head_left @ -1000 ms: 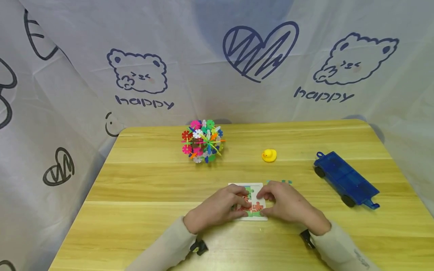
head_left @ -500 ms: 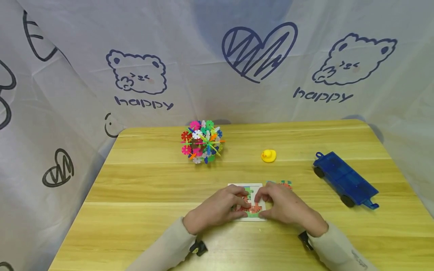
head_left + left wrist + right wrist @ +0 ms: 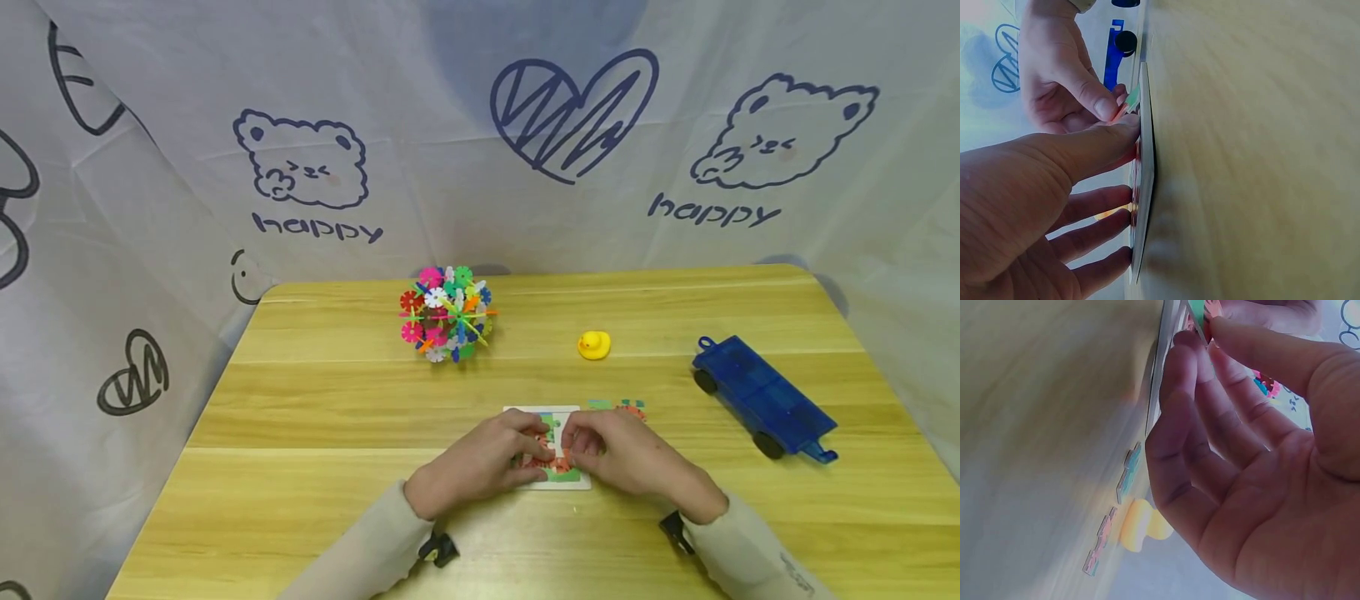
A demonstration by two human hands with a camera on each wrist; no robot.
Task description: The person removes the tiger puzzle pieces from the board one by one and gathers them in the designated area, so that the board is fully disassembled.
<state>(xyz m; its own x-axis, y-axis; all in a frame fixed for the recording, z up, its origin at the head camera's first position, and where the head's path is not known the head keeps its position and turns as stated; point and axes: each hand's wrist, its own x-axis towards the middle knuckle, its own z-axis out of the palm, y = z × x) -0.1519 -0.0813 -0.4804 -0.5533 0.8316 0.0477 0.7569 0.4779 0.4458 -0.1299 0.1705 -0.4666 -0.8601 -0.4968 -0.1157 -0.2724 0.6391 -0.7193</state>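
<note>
The right hand (image 3: pixel 626 450) pinches a tipped puzzle piece (image 3: pixel 1133 96) over the puzzle board (image 3: pixel 534 409) on the bench (image 3: pixel 315 500). The left hand (image 3: pixel 483 454) touches the board with spread fingers. Best match the edges, then press softly.

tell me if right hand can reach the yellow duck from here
Probably yes: the right hand has only flat, loose puzzle pieces between it and the yellow duck, but may first need to release its pinched piece.
</note>
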